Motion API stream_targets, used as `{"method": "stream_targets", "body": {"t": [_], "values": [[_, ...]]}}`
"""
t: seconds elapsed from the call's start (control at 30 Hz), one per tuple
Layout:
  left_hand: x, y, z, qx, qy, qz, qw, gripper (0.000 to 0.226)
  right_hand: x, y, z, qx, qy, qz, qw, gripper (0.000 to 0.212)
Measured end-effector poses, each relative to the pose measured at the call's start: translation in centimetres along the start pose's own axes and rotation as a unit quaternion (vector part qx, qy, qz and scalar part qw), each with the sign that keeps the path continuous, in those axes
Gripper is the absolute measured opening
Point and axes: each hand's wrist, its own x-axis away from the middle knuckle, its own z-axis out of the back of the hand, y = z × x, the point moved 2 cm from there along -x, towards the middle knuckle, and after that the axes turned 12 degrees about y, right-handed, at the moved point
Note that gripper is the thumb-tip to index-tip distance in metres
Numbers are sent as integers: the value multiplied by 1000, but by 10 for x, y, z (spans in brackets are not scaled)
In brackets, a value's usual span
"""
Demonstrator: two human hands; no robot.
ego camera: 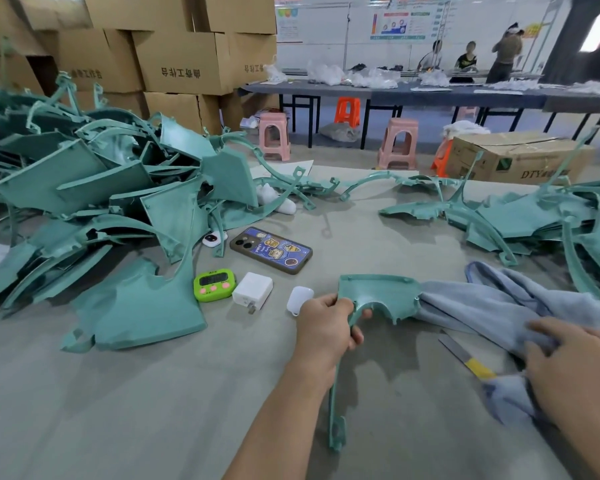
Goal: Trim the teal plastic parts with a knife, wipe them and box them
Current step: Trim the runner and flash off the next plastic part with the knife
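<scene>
One teal part (378, 289) gripped by left hand (326, 323) fingers, right hand (575, 368) fingers bunching one blue cloth (499, 303), one knife (465, 358) touching it

The desk (153, 393) carries one phone (271, 250), one green timer (214, 285), one white charger (253, 291), one knife (465, 356) and one grey cloth (499, 306). Teal parts (101, 188), too many to count, form two heaps at frame left and right, plus one single part (378, 292) at lower centre. Upper right shows three people (468, 58) and at least four stools (397, 143).

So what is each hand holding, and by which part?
The left hand grips the teal part where its panel meets the thin strip; right hand grips a fold of the blue cloth.
</scene>
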Motion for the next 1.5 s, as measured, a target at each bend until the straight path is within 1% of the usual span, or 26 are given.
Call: {"method": "stream_targets", "body": {"t": [0.03,0.07,0.1,0.13,0.17,0.23,0.27,0.33,0.4,0.47,0.53,0.6,0.7,0.83,0.87,0.93,0.97,1.0,1.03,1.1,1.17,1.27,1.33,1.4,1.43,1.5], "values": [[0,0,-1,0,1,0,1000,25,0,-7,9,82,37,66,994,17],[-1,1,-1,2,0,0,1000,25,2,-12,15,115,47,100,987,24],[-1,1,-1,4,-1,-2,1000,24,4,-14,17,154,17,111,982,36],[-1,2,-1,5,-1,-7,1000,24,7,-15,17,159,4,109,981,43],[-1,3,-1,2,2,-15,1000,25,9,-17,19,148,11,109,983,44],[0,3,0,-25,6,-40,999,25,10,-17,14,168,6,106,980,38],[0,3,0,-41,3,-51,998,22,11,-16,12,173,0,107,979,35],[1,2,2,-57,-1,-62,996,15,9,-12,8,161,-4,110,981,31],[1,2,4,-64,-2,-66,996,15,7,-8,7,151,-7,111,982,29],[2,2,5,-65,-2,-71,995,15,6,-7,7,144,-7,127,981,34],[2,2,5,-73,-1,-76,994,15,5,-6,9,117,10,123,985,42],[2,3,4,-76,-3,-79,994,14,8,-9,8,118,19,121,985,40],[2,4,3,-71,-4,-78,994,14,9,-17,9,156,-11,140,978,33],[4,6,3,-76,-4,-77,994,15,10,-22,16,141,-46,145,978,31],[4,6,4,-77,-6,-78,994,16,12,-25,16,116,-33,157,980,30],[6,6,6,-72,-12,-79,994,18,16,-31,20,-10,50,162,985,31],[7,7,8,-65,-17,-79,995,19,19,-34,26,-99,106,137,980,30],[8,8,9,-55,-23,-77,995,20,22,-35,32,-183,152,98,966,26],[10,9,10,-47,-32,-74,996,20,23,-36,36,-247,173,58,952,20],[12,11,13,-37,-50,-70,996,21,28,-43,39,-335,153,5,930,12],[12,13,16,-47,-60,-79,994,21,31,-47,32,-412,84,-32,907,13],[9,12,18,-85,-56,-100,990,21,31,-45,25,-454,43,-87,886,18],[7,9,17,-116,-39,-112,986,20,28,-43,24,-472,23,-103,875,20],[5,7,20,-187,-5,-150,971,19,26,-41,23,-450,0,-94,888,22],[5,6,21,-243,15,-181,953,20,24,-40,21,-429,-8,-92,899,23],[6,3,24,-347,62,-241,904,25,21,-37,17,-348,-7,-75,934,26]]}}
